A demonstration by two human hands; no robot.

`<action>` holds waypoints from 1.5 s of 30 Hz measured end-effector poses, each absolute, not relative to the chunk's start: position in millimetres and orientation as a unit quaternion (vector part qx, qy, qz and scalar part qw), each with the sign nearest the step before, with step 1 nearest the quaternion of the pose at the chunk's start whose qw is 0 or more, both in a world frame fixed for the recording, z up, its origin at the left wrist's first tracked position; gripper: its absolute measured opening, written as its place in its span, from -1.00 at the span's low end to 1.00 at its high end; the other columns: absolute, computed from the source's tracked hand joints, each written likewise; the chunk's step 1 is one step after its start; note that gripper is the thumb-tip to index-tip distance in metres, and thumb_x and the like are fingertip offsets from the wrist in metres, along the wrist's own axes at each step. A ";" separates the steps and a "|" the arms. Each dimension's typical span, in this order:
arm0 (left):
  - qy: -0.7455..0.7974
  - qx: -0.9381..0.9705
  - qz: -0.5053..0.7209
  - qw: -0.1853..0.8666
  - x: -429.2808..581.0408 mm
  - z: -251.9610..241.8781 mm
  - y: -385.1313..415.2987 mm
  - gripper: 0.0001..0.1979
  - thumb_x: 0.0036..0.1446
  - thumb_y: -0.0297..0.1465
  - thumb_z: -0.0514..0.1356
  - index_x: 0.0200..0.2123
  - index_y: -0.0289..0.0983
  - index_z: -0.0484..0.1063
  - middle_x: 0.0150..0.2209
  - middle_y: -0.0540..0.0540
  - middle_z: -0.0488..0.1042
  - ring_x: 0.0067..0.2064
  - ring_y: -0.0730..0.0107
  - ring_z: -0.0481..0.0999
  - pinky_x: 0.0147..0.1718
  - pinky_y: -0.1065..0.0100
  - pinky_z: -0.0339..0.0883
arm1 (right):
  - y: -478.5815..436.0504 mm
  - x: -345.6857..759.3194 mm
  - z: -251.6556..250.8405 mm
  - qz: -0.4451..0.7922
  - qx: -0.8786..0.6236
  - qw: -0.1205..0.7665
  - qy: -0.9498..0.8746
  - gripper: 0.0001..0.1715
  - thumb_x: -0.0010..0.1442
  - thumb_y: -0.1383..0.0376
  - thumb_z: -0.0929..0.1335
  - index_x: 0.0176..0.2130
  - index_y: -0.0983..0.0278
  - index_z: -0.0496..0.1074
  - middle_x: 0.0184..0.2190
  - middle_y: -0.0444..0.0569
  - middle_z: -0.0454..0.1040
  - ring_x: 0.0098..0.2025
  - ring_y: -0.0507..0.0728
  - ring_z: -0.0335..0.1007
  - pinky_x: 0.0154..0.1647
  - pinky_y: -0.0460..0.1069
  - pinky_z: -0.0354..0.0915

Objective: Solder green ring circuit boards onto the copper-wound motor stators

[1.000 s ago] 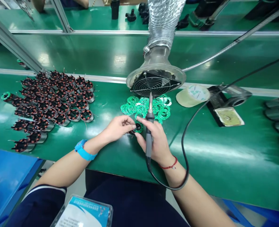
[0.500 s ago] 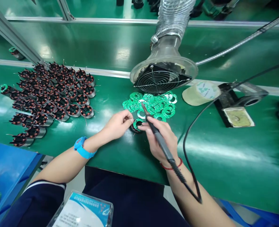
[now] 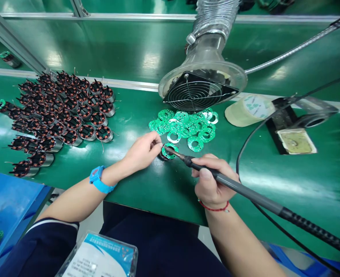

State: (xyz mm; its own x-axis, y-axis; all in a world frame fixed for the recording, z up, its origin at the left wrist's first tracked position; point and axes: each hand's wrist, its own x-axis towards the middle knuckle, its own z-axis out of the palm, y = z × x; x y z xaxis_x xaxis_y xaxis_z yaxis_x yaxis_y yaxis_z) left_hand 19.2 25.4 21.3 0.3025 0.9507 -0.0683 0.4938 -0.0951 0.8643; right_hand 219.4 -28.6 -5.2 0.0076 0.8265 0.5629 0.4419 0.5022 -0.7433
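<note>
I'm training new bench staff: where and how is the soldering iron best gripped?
Probably pen-style on the dark front grip, coming from the right: the slim soldering iron slants away that way, while its bare metal shaft, best avoided, points left at the green-ringed part.

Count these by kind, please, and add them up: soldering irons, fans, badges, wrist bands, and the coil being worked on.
Soldering iron: 1, in the right hand
Coil at the left hand: 1
Fan: 1
Badge: 1
Wrist bands: 2 (blue band, red band)
Total: 6
</note>
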 end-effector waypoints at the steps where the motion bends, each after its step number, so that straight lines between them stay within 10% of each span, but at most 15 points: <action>1: 0.526 0.690 0.269 0.418 19.4 21.7 25.3 -0.89 0.15 -0.52 0.09 -0.43 -0.26 0.25 -0.48 0.07 0.31 -0.43 0.49 0.26 -0.41 0.40 0.11 | -29.7 221.1 -6.5 0.177 -0.477 0.523 -0.684 -0.69 0.29 0.09 0.22 -0.24 0.18 0.45 -0.55 -0.08 0.41 -0.56 0.13 0.37 -0.48 0.10 0.34; 9: 0.523 0.703 0.264 0.402 20.4 22.9 26.8 -0.87 0.13 -0.53 0.09 -0.45 -0.26 0.22 -0.50 0.07 0.27 -0.45 0.49 0.24 -0.41 0.39 0.09 | -26.7 212.9 -3.8 0.173 -0.464 0.561 -0.663 -0.69 0.31 0.22 0.26 0.04 0.16 0.39 -0.44 -0.08 0.55 -0.40 0.18 0.53 -0.28 0.14 0.44; 16: 0.520 0.706 0.265 0.402 22.7 22.5 27.2 -0.85 0.09 -0.56 0.07 -0.47 -0.25 0.18 -0.52 0.09 0.23 -0.44 0.48 0.23 -0.40 0.40 0.09 | -10.8 201.4 3.6 0.206 -0.432 0.356 -0.802 -0.39 0.24 0.34 0.30 0.25 0.14 0.16 0.12 0.07 0.44 0.16 0.27 0.37 0.12 0.25 0.35; 24: 0.482 0.735 0.185 0.439 8.7 24.0 25.1 -0.81 0.16 -0.38 0.17 -0.14 -0.26 0.31 -0.19 -0.11 0.45 -0.22 0.32 0.42 -0.23 0.28 0.30 | -5.5 208.6 -7.3 0.163 -0.484 0.372 -0.775 -0.32 0.20 0.20 0.39 0.24 0.15 0.14 0.01 0.11 0.49 0.04 0.30 0.44 0.03 0.26 0.41; 29: 0.472 0.777 0.179 0.378 5.6 26.4 26.4 -0.90 0.13 -0.52 0.12 -0.42 -0.26 0.33 -0.40 -0.01 0.40 -0.30 0.36 0.37 -0.25 0.31 0.24 | -6.7 212.5 -13.0 0.166 -0.481 0.369 -0.778 -0.34 0.23 0.22 0.37 0.25 0.15 0.12 0.06 0.11 0.46 0.08 0.26 0.44 0.06 0.21 0.40; 45: 0.481 0.640 0.263 0.539 13.9 23.7 23.9 -0.93 0.11 -0.46 0.16 -0.41 -0.31 0.41 -0.49 0.06 0.38 -0.45 0.51 0.30 -0.44 0.45 0.16 | -12.0 198.0 3.5 0.092 -0.417 0.360 -0.830 -0.36 0.23 0.36 0.33 0.25 0.08 0.15 -0.02 0.00 0.56 0.02 0.26 0.44 -0.03 0.20 0.34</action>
State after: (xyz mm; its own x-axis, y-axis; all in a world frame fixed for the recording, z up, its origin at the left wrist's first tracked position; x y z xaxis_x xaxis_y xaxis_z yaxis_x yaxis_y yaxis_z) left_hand 13.9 23.9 23.7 0.3997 0.8984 -0.1818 0.3325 0.0427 0.9421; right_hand 198.0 -12.0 3.5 -0.3938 0.7573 0.5210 0.6251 0.6362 -0.4523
